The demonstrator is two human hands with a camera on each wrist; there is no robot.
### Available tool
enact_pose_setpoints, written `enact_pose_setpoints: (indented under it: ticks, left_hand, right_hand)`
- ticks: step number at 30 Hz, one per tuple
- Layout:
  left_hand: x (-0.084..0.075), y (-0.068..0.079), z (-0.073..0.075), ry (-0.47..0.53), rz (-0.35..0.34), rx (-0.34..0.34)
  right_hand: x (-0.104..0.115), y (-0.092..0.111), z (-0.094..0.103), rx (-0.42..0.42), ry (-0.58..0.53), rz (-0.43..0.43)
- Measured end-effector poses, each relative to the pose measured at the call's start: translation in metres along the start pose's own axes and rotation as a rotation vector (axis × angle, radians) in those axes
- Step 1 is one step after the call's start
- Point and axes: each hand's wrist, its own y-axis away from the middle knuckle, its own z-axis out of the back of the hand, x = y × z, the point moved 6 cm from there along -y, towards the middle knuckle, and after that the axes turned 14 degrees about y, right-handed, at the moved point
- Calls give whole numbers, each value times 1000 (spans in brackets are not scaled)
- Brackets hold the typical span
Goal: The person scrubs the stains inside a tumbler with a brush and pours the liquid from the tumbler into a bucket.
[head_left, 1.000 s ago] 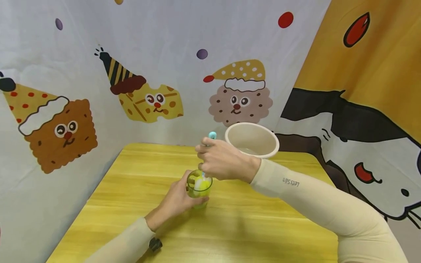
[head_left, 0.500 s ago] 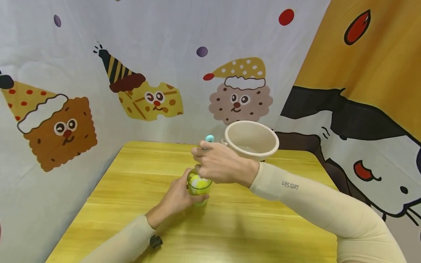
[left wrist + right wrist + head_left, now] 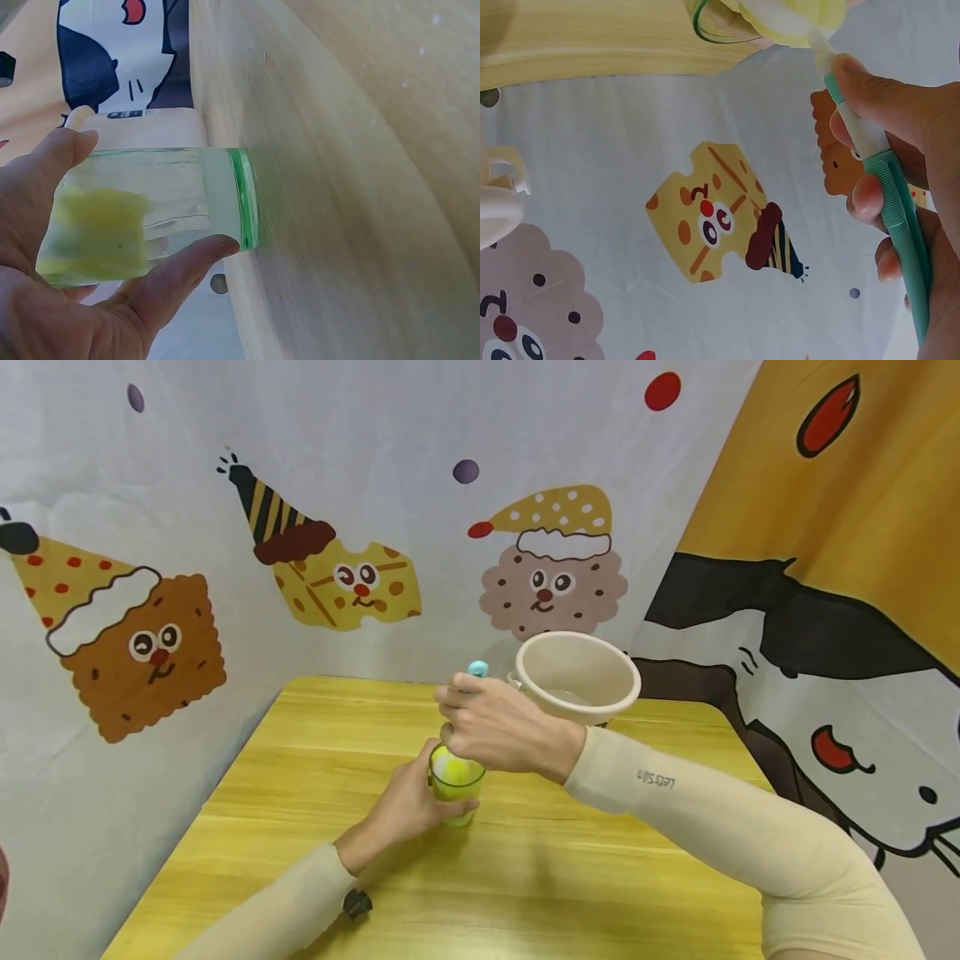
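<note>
My left hand [image 3: 405, 806] grips a clear green-tinted glass [image 3: 187, 176], with fingers and thumb wrapped around its side. In the head view the glass is upright, close over the table. My right hand [image 3: 506, 722] holds a cup brush by its teal and white handle [image 3: 900, 202], fingers curled around it and the thumb near the neck. The brush's yellow and white sponge head [image 3: 453, 768] sits in the upper part of the glass, at its mouth. In the head view the right hand hides most of the handle; only the light blue looped end shows above it.
A cream plastic tub [image 3: 555, 664] stands at the back right of the yellow wood-grain table [image 3: 600, 860], close behind the right hand. A printed cartoon cloth [image 3: 375, 443] hangs behind the table. A small dark device [image 3: 357, 904] is at the left wrist.
The right hand has shifted slightly left and tilted the brush, and the sponge head has moved within the glass. The left hand keeps its grip on the glass. The head view has tilted a little.
</note>
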Motion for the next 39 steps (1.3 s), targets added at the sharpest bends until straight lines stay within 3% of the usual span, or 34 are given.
enact_pose_setpoints:
  ticks: [8, 19, 29, 39]
  left_hand:
    - [-1, -1, 0, -7, 13, -4]
    - [-3, -2, 0, -25, 7, 1]
    - [2, 0, 0, -13, 24, 23]
    - [0, 1, 0, -4, 35, 41]
  right_hand:
    - [0, -1, -10, 9, 47, -9]
    - [5, 3, -22, 75, 53, 62]
    - [11, 7, -28, 148, -42, 117]
    - [9, 9, -29, 163, -196, 86]
